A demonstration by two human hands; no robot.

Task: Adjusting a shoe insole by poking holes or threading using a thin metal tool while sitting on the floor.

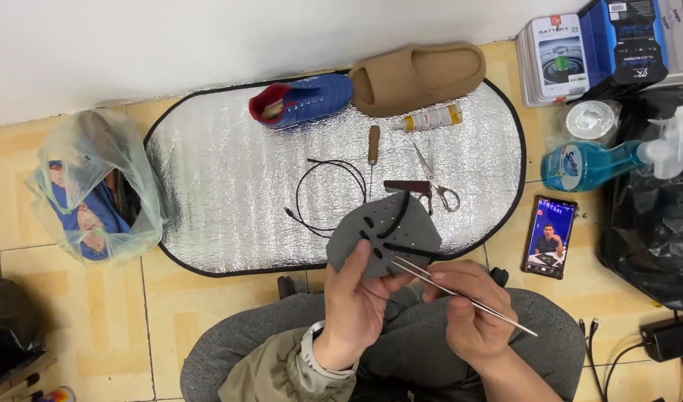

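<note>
- Far to the left of both hands, a thin, clear plastic bag (96, 190) with blue printed packets inside sits on the tan tiled floor (81, 320).
- A silver, quilted foil mat with a black edge (222, 186) spreads out ahead of the hands.
- At the mat's far edge, up and left of the left hand, lies a small blue shoe with a red lining (303, 100); beside it lies a tan foam slide sandal (418, 77).
- A loop of thin black cord (323, 195) lies on the mat just beyond the left hand.
- The left hand (356, 301) is closed around the lower edge of a grey, rounded shoe upper piece with punched slots and a black lace threaded through (382, 234), holding it up in front of the knees.
- A wooden-handled awl (372, 149), a small yellow-capped tube of glue (431, 117) and steel scissors (434, 182) lie on the mat beyond the grey piece.
- The right hand (468, 313) pinches long metal tweezers (460, 294), whose tips meet the grey piece's lower right edge.
- To the right of the right hand, a smartphone with a lit screen (550, 237) rests on the floor; a blue spray bottle (609, 160) lies beyond it.
</note>
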